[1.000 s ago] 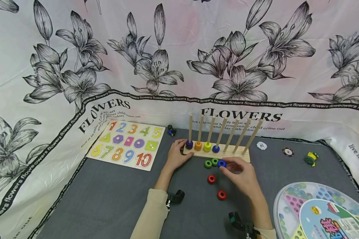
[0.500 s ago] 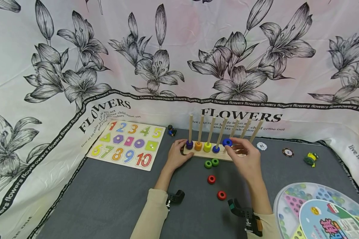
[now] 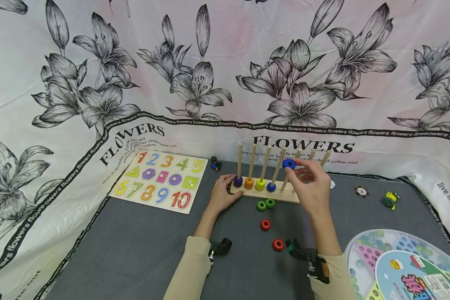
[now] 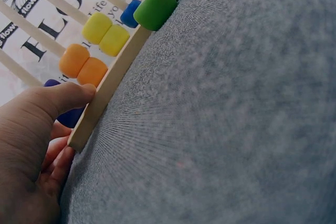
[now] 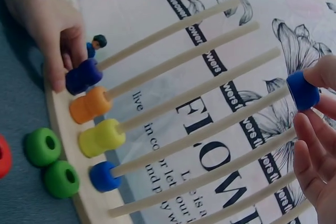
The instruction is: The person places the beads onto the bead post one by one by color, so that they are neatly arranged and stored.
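A wooden peg rack [image 3: 281, 195] holds seven upright pegs; a purple [image 3: 238, 181], an orange [image 3: 249, 183], a yellow [image 3: 260, 184] and a blue ring [image 3: 271, 187] sit at the foot of the four left ones. My left hand [image 3: 228, 191] grips the rack's left end [image 4: 113, 85], thumb [image 4: 65, 97] on its front edge. My right hand [image 3: 293, 171] pinches another blue ring [image 3: 288, 163] at the tip of the fourth peg [image 5: 210, 129]; in the right wrist view that ring [image 5: 303, 91] meets the peg's end. Two green rings [image 3: 266, 204] and two red rings [image 3: 265, 225] lie loose on the grey mat.
A number puzzle board [image 3: 161, 179] lies at the left. A round plastic game box [image 3: 401, 266] fills the near right corner. A chip [image 3: 361, 191], a yellow-green toy [image 3: 390, 198] and a small dark toy [image 3: 215, 163] lie by the flower-printed cloth walls [image 3: 195, 83].
My right hand picked the blue ring off the mat and lifted it up to the top of the fourth peg. The left hand stayed on the rack's end.
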`<state>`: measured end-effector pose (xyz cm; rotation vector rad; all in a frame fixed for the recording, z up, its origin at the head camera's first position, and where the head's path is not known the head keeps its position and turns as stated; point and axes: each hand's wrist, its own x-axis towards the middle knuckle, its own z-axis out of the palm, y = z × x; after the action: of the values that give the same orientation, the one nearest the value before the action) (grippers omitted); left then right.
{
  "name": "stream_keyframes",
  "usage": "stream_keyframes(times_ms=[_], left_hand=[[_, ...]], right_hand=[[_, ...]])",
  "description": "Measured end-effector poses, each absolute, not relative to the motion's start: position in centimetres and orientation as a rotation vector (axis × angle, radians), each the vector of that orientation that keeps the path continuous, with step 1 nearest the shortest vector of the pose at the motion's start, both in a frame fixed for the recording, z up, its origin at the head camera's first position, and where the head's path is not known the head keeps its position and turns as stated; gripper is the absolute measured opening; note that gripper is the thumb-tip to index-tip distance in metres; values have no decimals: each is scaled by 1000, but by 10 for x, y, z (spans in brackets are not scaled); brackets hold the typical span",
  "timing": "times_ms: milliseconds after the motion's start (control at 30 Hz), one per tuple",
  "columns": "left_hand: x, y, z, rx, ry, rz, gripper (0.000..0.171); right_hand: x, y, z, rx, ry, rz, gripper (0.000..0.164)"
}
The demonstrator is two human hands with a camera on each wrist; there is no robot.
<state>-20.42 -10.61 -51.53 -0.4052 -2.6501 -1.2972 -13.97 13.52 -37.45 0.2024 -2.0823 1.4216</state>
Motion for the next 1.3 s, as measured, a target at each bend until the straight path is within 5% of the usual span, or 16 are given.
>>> stream_keyframes(times_ms=[1300], left_hand=[[-203, -106, -513, -391, -2654, -1310, 61]], right_hand=[[-170, 135, -340, 246, -2217, 1243, 25]])
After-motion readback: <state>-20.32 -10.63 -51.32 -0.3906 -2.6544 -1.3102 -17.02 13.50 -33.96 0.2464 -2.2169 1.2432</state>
